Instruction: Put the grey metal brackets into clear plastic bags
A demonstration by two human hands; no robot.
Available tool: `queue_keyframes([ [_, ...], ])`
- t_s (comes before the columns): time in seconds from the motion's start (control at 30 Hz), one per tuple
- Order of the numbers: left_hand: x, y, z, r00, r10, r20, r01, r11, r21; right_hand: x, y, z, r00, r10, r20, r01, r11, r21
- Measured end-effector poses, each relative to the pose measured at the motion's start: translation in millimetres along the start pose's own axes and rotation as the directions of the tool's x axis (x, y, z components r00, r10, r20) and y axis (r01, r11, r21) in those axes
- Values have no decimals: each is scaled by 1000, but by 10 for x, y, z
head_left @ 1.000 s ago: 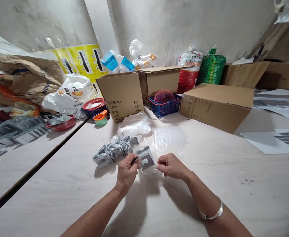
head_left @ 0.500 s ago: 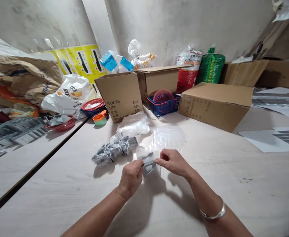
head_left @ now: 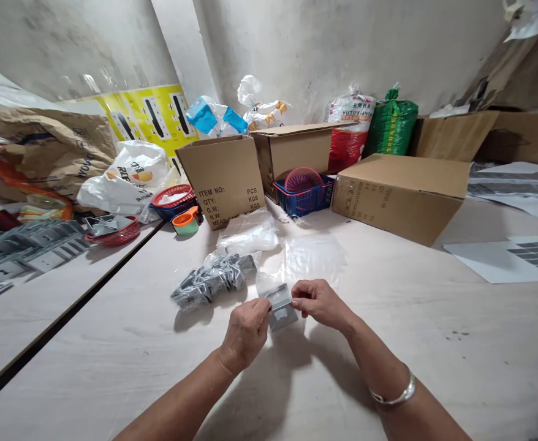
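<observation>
Gray Bracket Pinched Between Two Hands

The left hand (head_left: 245, 334), fingers curled closed, and the right hand (head_left: 320, 304), thumb and forefinger pinched, grip opposite sides of a flat-faced gray bracket (head_left: 282, 313) above the pale, faintly grained tabletop (head_left: 365, 392). Just beyond lie crinkled, glossy plastic-wrapped gray parts (head_left: 214, 282) and thin, translucent plastic bags (head_left: 312, 257). A smooth silvery bangle (head_left: 395, 395) rings the right forearm.

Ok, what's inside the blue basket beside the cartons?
A round reddish basket sits in the blue basket, rising above its rim. Anything lower down is hidden behind the front wall.
</observation>
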State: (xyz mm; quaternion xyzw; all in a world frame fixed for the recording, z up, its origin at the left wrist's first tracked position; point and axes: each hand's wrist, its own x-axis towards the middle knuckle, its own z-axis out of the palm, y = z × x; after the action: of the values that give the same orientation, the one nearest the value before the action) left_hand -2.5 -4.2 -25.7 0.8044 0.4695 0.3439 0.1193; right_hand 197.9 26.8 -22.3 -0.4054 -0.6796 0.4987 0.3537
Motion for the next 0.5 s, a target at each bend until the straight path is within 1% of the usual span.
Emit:
queue_keyframes([
  [0.07,15,9,-18,998,61,31,-64,994,93,2,1,6,1000,-24,14,23,999,49],
  [0.13,30,6,-28,993,99,62,-107,981,160,1,6,10,998,-50,24,48,997,66],
  [0.23,35,-28,-19,990,91,111,-109,979,172,0,13,-3,996,-68,66,64,996,65],
  [0.3,25,-57,-4,989,69,135,-87,987,136,-3,9,-26,994,-62,91,54,994,92],
  [0.4,1,-90,7,986,49,158,-54,998,31,-10,-7,-68,993,-42,106,25,988,152],
  [0.47,-6,-105,-5,987,-3,163,12,998,-54,-17,-9,-92,995,-48,89,37,991,126],
  [0.5,-5,-113,-17,985,-50,164,67,993,-99,-19,-4,-102,995,-58,78,52,995,79],
])
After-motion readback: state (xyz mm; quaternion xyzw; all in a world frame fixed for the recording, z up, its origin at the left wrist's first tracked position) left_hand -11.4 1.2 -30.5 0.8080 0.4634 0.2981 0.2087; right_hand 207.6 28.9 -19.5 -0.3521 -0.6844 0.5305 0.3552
